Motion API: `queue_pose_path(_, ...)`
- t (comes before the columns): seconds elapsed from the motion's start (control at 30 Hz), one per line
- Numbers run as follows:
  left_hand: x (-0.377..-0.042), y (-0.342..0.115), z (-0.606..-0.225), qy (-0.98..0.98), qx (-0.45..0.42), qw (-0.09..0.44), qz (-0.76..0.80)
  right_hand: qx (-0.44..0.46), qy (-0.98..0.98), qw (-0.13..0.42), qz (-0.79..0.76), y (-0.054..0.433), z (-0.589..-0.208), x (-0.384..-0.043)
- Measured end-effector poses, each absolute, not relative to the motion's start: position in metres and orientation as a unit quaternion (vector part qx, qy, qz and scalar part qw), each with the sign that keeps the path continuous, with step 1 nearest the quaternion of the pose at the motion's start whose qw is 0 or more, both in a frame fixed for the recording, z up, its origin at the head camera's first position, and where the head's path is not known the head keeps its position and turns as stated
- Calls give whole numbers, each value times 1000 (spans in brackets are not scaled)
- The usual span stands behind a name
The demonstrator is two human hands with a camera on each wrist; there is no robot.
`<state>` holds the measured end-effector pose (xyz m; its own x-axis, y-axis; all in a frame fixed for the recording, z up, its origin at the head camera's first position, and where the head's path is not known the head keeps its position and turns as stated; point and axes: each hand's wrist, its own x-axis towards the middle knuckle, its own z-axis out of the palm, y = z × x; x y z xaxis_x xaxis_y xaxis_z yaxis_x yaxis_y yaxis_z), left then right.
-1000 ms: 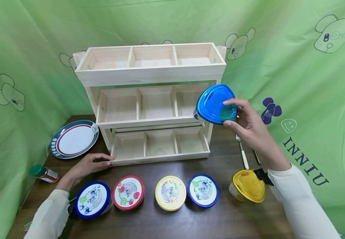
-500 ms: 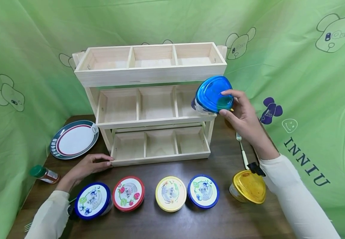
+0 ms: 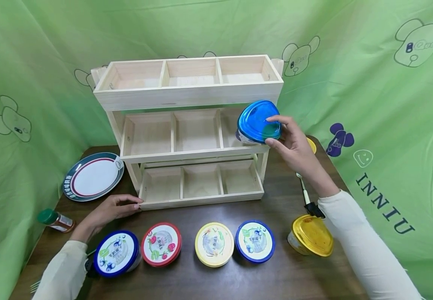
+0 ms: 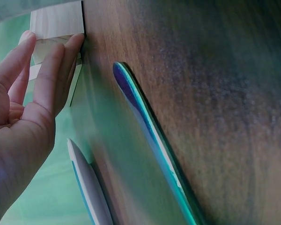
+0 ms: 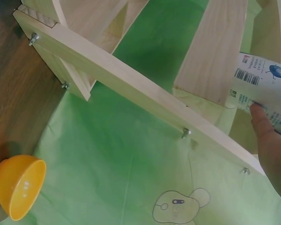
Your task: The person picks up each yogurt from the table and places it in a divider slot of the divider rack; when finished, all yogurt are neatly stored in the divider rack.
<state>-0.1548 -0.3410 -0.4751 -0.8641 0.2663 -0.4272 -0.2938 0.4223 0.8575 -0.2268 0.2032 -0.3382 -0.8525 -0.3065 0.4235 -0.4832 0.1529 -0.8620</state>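
My right hand (image 3: pixel 295 152) grips a tub with a translucent blue lid (image 3: pixel 254 120), tilted in front of the right compartment of the middle tray of a pale wooden three-tier rack (image 3: pixel 186 98). In the right wrist view the tub's white printed side (image 5: pixel 260 77) shows beside the rack, a finger lying along it. With fairly straight fingers, my left hand (image 3: pixel 107 211) touches the front left corner of the rack's bottom tray (image 3: pixel 201 201). From the left wrist, those fingers (image 4: pixel 47 84) reach to the tray's wooden end. All of the rack's visible compartments hold nothing.
Along the front stand blue-lidded (image 3: pixel 116 253), red-lidded (image 3: pixel 161 243), cream-lidded (image 3: pixel 214 244) and another blue-lidded tub (image 3: pixel 255 241), plus a yellow-lidded one (image 3: pixel 312 235). A plate (image 3: pixel 93 176) and green-capped jar (image 3: pixel 56 219) lie left. A yellow bowl (image 5: pixel 23 187) and white-handled fork (image 3: pixel 305 195) are right.
My right hand has carried the blue-lidded tub leftward, over the right end of the middle tray; it rose, then dipped slightly. The left hand stays at the bottom tray's corner.
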Motion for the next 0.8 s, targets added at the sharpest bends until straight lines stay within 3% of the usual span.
queue_pose_path(0.8,-153,-342,-478,796,-8,258,548,250,-777,35,577,194,-345,-242)
